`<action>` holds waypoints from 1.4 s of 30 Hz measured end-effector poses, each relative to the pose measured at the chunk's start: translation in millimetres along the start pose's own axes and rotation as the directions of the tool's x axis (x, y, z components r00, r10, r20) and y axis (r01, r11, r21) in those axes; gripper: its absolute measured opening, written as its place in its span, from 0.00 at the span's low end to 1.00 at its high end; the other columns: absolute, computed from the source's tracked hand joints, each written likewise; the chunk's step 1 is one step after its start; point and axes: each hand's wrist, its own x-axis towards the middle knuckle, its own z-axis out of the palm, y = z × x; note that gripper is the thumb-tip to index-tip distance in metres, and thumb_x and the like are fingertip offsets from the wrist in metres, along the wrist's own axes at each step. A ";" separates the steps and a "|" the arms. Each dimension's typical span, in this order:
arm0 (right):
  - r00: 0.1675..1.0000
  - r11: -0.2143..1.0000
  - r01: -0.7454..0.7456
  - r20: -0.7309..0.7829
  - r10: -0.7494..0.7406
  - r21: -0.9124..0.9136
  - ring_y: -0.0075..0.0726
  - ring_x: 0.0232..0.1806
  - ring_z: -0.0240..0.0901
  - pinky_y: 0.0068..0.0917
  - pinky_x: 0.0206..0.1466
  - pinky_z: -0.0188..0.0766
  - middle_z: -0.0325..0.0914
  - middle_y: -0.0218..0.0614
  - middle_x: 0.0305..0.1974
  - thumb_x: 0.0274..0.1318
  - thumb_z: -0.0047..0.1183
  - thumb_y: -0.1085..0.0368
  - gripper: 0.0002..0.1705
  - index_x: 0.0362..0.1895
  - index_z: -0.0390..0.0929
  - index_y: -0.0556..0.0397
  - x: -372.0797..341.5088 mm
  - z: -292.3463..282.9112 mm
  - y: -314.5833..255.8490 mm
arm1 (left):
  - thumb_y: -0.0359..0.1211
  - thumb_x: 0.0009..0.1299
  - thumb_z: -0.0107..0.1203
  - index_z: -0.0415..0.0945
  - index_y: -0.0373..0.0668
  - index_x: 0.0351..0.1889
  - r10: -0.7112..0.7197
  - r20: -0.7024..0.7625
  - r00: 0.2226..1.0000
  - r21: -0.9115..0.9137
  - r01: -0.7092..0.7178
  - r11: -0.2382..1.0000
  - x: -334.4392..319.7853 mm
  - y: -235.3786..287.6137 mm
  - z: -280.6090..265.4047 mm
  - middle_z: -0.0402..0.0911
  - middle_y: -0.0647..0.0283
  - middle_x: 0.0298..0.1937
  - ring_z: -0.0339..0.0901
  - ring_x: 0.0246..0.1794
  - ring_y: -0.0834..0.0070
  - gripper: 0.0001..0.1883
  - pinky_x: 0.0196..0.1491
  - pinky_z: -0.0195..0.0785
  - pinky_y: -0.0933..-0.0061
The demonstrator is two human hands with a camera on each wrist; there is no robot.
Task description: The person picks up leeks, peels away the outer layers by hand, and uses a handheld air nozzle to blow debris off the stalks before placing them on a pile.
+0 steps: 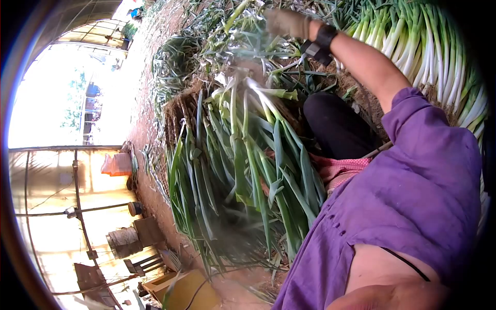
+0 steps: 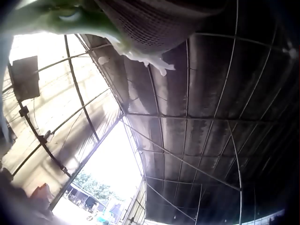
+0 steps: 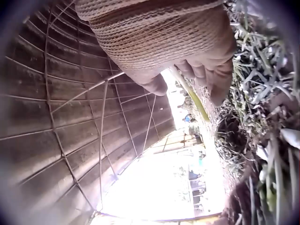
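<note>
My right hand (image 1: 287, 24), in a pale knit glove, is stretched out over cut leaves in the head view. In the right wrist view its thumb (image 3: 157, 86) stands apart from the fingers, and a yellow-green leaf strip (image 3: 198, 105) trails beyond them. Outside the head view, my gloved left hand (image 2: 150, 23) holds a green onion (image 2: 70, 19) whose pale, ragged part shows below the glove; its fingers are hidden. A thick heap of long-leaved green onions (image 1: 248, 150) lies before me, with root ends toward the far side.
Trimmed green onions (image 1: 434, 51) with white stems lie in a dense row at upper right. Stripped leaves (image 1: 181, 57) litter the soil. An orange bag (image 1: 117, 164) and a yellowish box (image 1: 194, 292) stand farther off, under a pole-framed shelter.
</note>
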 end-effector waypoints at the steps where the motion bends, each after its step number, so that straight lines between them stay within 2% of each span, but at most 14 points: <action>1: 0.978 0.989 -0.093 0.198 0.069 0.116 0.40 0.47 0.82 0.36 0.55 0.79 0.80 0.50 0.48 0.67 0.52 0.56 0.31 0.68 0.64 0.59 9.4 30.2 4.6 | 0.42 0.72 0.57 0.76 0.34 0.59 0.059 0.057 0.997 0.066 -0.063 0.996 0.2 7.8 7.9 0.80 0.48 0.57 0.78 0.56 0.60 0.24 0.58 0.71 0.67; 4: 0.905 0.926 -0.324 0.350 0.244 0.193 0.39 0.45 0.81 0.35 0.53 0.77 0.81 0.49 0.46 0.65 0.54 0.54 0.30 0.63 0.68 0.60 -20.9 116.9 -11.1 | 0.41 0.72 0.58 0.75 0.34 0.60 0.392 0.366 0.844 0.259 -0.497 0.828 -27.6 50.2 46.4 0.79 0.48 0.59 0.76 0.60 0.60 0.25 0.60 0.70 0.67; 6: 0.863 0.847 -0.457 0.364 0.350 0.271 0.38 0.44 0.80 0.35 0.52 0.75 0.81 0.48 0.45 0.63 0.55 0.52 0.30 0.60 0.71 0.61 -51.4 169.2 -17.6 | 0.40 0.71 0.59 0.74 0.34 0.61 0.666 0.623 0.411 0.061 -0.874 0.482 -86.4 101.5 86.1 0.78 0.48 0.60 0.75 0.62 0.60 0.25 0.61 0.69 0.67; 7: 0.838 0.790 -0.523 0.361 0.409 0.320 0.38 0.44 0.79 0.35 0.52 0.74 0.82 0.47 0.44 0.62 0.56 0.51 0.30 0.59 0.72 0.62 -66.0 193.5 -19.5 | 0.40 0.71 0.59 0.73 0.34 0.62 0.677 0.696 0.239 -0.187 -0.850 0.493 -139.2 141.0 106.9 0.78 0.47 0.61 0.74 0.63 0.60 0.26 0.62 0.69 0.67; 8: 0.811 0.724 -0.580 0.353 0.467 0.373 0.38 0.43 0.79 0.35 0.51 0.74 0.82 0.47 0.43 0.62 0.57 0.50 0.30 0.57 0.74 0.62 -79.4 215.0 -21.3 | 0.41 0.71 0.59 0.73 0.33 0.62 0.506 0.802 0.317 -0.400 -0.344 0.849 -205.1 191.6 120.7 0.78 0.46 0.60 0.72 0.65 0.60 0.27 0.66 0.64 0.66; 9: 0.777 0.645 -0.630 0.343 0.528 0.433 0.37 0.43 0.78 0.35 0.50 0.73 0.82 0.46 0.42 0.61 0.57 0.50 0.30 0.56 0.75 0.63 -90.7 234.3 -22.0 | 0.44 0.70 0.60 0.72 0.32 0.63 0.427 0.895 0.132 -0.369 -0.321 0.872 -252.6 234.1 126.6 0.78 0.44 0.60 0.73 0.64 0.59 0.30 0.67 0.63 0.65; 11: 0.703 0.470 -0.679 0.316 0.637 0.564 0.37 0.42 0.78 0.35 0.49 0.71 0.82 0.46 0.41 0.59 0.59 0.48 0.30 0.52 0.78 0.64 -106.9 267.0 -22.7 | 0.47 0.67 0.62 0.73 0.32 0.60 0.582 0.813 -0.024 -0.538 -0.416 0.733 -334.4 266.4 159.0 0.79 0.43 0.58 0.76 0.61 0.55 0.32 0.64 0.67 0.62; 16: 0.600 0.337 -0.772 0.441 0.667 0.540 0.41 0.44 0.76 0.35 0.52 0.69 0.81 0.43 0.45 0.56 0.59 0.45 0.32 0.53 0.81 0.60 -110.6 300.5 1.4 | 0.58 0.56 0.68 0.73 0.34 0.55 0.323 0.878 -0.354 -0.476 -0.573 0.667 -482.2 321.8 219.7 0.80 0.40 0.53 0.78 0.56 0.50 0.41 0.55 0.74 0.58; 19: 0.616 0.268 -0.729 0.433 0.658 0.631 0.39 0.44 0.76 0.33 0.53 0.68 0.81 0.45 0.46 0.57 0.58 0.41 0.35 0.53 0.81 0.60 -106.7 312.3 2.2 | 0.54 0.55 0.68 0.76 0.35 0.52 0.422 0.892 -0.165 -0.424 -0.633 0.648 -513.6 316.6 215.2 0.84 0.44 0.47 0.82 0.50 0.51 0.37 0.52 0.76 0.57; 22: 0.560 -0.089 -0.708 0.634 0.534 0.700 0.38 0.45 0.76 0.31 0.55 0.69 0.80 0.45 0.50 0.60 0.55 0.43 0.36 0.57 0.76 0.63 -97.4 301.3 -12.4 | 0.52 0.55 0.67 0.79 0.37 0.48 0.278 0.945 -0.172 -0.325 -0.584 0.744 -516.6 315.6 219.0 0.84 0.45 0.44 0.83 0.47 0.50 0.31 0.52 0.75 0.56; 28: 0.750 -0.137 -0.525 0.533 0.393 0.840 0.30 0.40 0.77 0.27 0.47 0.73 0.80 0.41 0.45 0.63 0.56 0.48 0.29 0.56 0.77 0.59 -91.9 272.8 -52.2 | 0.49 0.54 0.66 0.81 0.37 0.42 0.368 0.914 -0.169 -0.403 -0.472 0.784 -479.9 318.9 181.9 0.84 0.43 0.44 0.82 0.46 0.47 0.27 0.49 0.74 0.54; 32: 0.808 -0.178 -0.465 0.498 0.315 0.867 0.37 0.44 0.79 0.35 0.51 0.75 0.80 0.46 0.48 0.66 0.52 0.49 0.27 0.57 0.75 0.57 -85.3 238.9 -69.8 | 0.45 0.61 0.67 0.80 0.35 0.38 0.437 0.880 -0.186 -0.431 0.078 0.899 -434.6 290.3 165.9 0.84 0.60 0.31 0.80 0.27 0.73 0.21 0.33 0.74 0.71; 35: 0.820 -0.503 -0.395 0.542 0.183 0.769 0.44 0.50 0.80 0.42 0.58 0.75 0.80 0.47 0.50 0.69 0.49 0.50 0.27 0.59 0.71 0.59 -94.5 195.9 -108.0 | 0.41 0.69 0.62 0.81 0.38 0.41 0.417 0.870 -0.262 -0.284 0.424 0.860 -411.4 288.8 120.6 0.80 0.69 0.28 0.74 0.24 0.83 0.15 0.28 0.68 0.79; 42: 0.888 -0.429 -0.343 0.437 0.140 0.836 0.29 0.33 0.78 0.26 0.32 0.78 0.78 0.35 0.41 0.69 0.51 0.60 0.16 0.54 0.73 0.56 -106.1 151.6 -208.2 | 0.51 0.76 0.53 0.81 0.39 0.46 0.490 0.836 -0.247 -0.280 0.578 0.767 -406.6 301.3 32.9 0.78 0.72 0.26 0.71 0.21 0.86 0.23 0.24 0.65 0.82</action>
